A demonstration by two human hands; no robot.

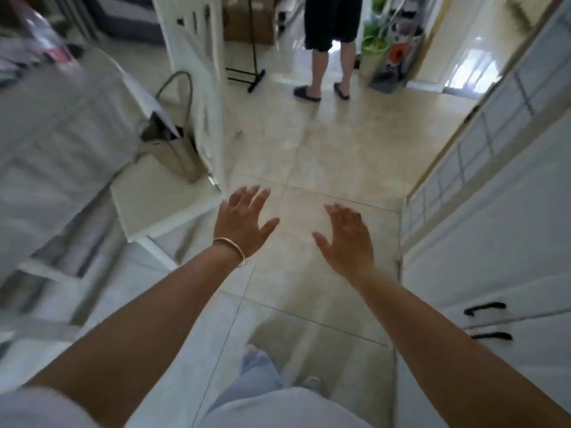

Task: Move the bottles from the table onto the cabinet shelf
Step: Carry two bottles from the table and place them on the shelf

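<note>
Nearest are the person's pale trouser legs and both forearms, stretched forward over the tiled floor (324, 156). No bottles show anywhere in this blurred view, so where they stand cannot be told, and how they will handle is a guess: bottles are usually stiff and smooth, perhaps slippery, and best taken round the body or just under the neck, with weight depending on how full they are. The left hand (244, 222), with a thin bangle (230, 248) on its wrist, hangs in the air with fingers spread wide, holding and touching nothing. The right hand (347, 239) beside it is likewise spread flat and empty, the two well apart. To the near right stand white cabinet doors (482, 273) with dark handles, closed as far as can be seen; no shelf is visible. To the left a cloth-covered worktop (58, 134) is smeared by motion, and just beyond it a beige bag (173, 149) sits on a white chair. Far off, another person's legs (327, 57) stand in slippers.
</note>
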